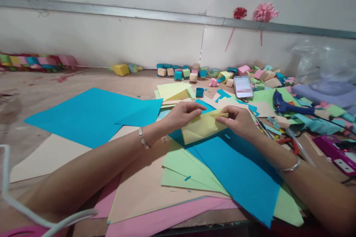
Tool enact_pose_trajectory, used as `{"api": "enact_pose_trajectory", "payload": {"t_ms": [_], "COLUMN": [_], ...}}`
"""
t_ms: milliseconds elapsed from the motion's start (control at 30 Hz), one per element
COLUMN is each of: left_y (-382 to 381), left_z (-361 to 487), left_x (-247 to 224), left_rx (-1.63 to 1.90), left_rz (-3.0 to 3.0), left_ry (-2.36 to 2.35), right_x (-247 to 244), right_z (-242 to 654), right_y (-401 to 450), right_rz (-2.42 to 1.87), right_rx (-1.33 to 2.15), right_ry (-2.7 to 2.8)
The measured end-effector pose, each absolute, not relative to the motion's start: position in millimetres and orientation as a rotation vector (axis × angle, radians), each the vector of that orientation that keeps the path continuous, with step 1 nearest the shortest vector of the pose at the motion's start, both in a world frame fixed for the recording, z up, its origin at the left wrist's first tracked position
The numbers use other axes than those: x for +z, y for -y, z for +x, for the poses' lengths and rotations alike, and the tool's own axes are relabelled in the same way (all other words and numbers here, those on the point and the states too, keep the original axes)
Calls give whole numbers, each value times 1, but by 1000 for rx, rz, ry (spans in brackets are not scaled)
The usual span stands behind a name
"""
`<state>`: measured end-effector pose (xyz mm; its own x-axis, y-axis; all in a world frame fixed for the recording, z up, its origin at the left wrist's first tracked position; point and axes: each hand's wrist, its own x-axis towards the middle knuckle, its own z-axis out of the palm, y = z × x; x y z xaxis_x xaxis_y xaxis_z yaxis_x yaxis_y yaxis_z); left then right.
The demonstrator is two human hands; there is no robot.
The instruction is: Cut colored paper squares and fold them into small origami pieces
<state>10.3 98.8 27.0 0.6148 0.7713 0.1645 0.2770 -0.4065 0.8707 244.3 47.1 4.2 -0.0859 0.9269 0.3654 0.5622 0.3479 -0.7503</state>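
Note:
A folded piece of yellow paper [204, 127] is held up over the sheets at the middle of the table. My right hand [236, 118] pinches its right end between thumb and fingers. At its upper left edge is my left hand [187, 113], thumb and fingers bent together on the paper; part of that grip is hidden. Beneath both hands lies a blue sheet [239, 163], on top of light green sheets [189, 166] and a peach sheet [144, 181].
Another blue sheet [91, 118] spreads to the left. A blue glue gun [286, 105] lies at the right, near a magenta power strip [336, 155] and a phone [243, 87]. Small folded paper boxes [178, 74] line the wall. A white cable [25, 207] crosses the lower left.

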Motion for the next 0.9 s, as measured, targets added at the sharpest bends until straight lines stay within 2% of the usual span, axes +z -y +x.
{"api": "enact_pose_trajectory", "payload": {"t_ms": [267, 900], "left_y": [-103, -109], "left_z": [3, 6], "left_x": [37, 23], "left_rx": [582, 666], "left_rz": [2117, 2128], "left_ry": [-1089, -1070], "right_x": [7, 0], "right_z": [243, 247], "right_y": [-45, -53], "right_rz": [-1389, -1323], "right_rx": [444, 597], "right_ry": [1754, 1565]}}
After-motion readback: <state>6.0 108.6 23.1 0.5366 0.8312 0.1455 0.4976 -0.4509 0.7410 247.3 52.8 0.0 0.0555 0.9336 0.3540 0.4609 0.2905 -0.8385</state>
